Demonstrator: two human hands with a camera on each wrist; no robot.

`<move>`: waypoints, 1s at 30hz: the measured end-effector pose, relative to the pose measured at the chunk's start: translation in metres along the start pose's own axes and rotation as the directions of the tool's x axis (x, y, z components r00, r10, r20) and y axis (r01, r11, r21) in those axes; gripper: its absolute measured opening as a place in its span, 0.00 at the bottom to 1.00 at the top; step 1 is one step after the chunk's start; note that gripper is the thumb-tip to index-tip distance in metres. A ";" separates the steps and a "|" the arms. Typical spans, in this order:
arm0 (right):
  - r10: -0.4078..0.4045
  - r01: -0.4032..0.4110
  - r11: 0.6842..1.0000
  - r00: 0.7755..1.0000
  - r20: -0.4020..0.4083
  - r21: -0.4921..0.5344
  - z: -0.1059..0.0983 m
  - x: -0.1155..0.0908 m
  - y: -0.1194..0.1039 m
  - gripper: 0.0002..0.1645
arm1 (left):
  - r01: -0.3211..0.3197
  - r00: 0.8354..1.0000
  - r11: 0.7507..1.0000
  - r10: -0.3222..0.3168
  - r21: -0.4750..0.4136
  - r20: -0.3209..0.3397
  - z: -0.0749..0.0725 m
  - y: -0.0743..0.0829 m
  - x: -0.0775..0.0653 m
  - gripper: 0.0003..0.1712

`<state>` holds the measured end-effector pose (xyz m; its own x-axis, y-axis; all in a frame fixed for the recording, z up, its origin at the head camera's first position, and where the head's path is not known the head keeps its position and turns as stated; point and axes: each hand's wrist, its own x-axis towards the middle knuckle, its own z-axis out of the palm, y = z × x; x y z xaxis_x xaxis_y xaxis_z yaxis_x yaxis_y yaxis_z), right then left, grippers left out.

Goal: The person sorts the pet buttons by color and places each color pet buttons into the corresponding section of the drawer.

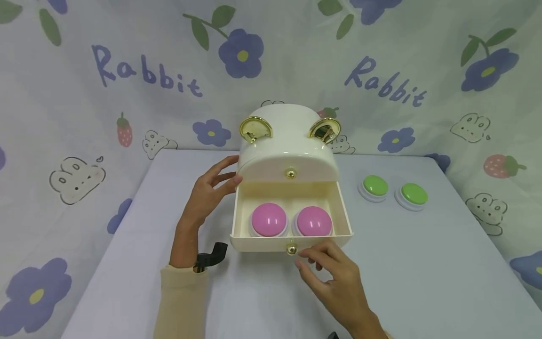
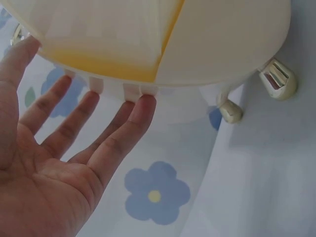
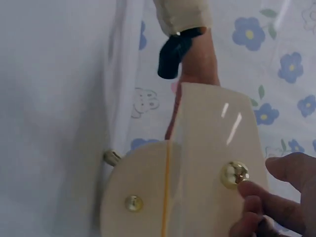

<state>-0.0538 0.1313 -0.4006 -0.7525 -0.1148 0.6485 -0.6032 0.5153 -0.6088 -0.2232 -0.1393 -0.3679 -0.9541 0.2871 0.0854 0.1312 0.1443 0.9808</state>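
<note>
A cream storage box (image 1: 288, 141) with gold ears stands on the table, its upper drawer (image 1: 292, 244) pulled out toward me. Inside the drawer lie two pink-topped push buttons with white bases, a left one (image 1: 269, 220) and a right one (image 1: 314, 221). My left hand (image 1: 207, 195) steadies the box's left side; in the left wrist view its spread fingertips (image 2: 146, 103) touch the curved wall. Beside the drawer's gold knob (image 3: 235, 175) is my right hand (image 1: 334, 278), thumb and index finger apart, with the index fingertip right at the knob.
Two green-topped buttons, one nearer the box (image 1: 375, 186) and one farther right (image 1: 414, 194), sit on the table (image 1: 423, 263) right of the box. Short gold feet (image 2: 279, 81) lift the box. A printed cloth (image 1: 296, 56) with flowers and rabbits hangs behind.
</note>
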 end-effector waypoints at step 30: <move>0.186 -0.185 0.983 0.981 0.049 -0.009 0.021 0.032 0.034 0.03 | -0.030 1.000 1.000 0.030 0.000 -0.003 -0.005 -0.029 0.011 0.34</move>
<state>-0.1041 0.1271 -0.4101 -0.8636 -0.0589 0.5008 -0.4508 0.5352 -0.7144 -0.2385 -0.1452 -0.3944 -0.9505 0.2885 0.1149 0.1594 0.1357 0.9778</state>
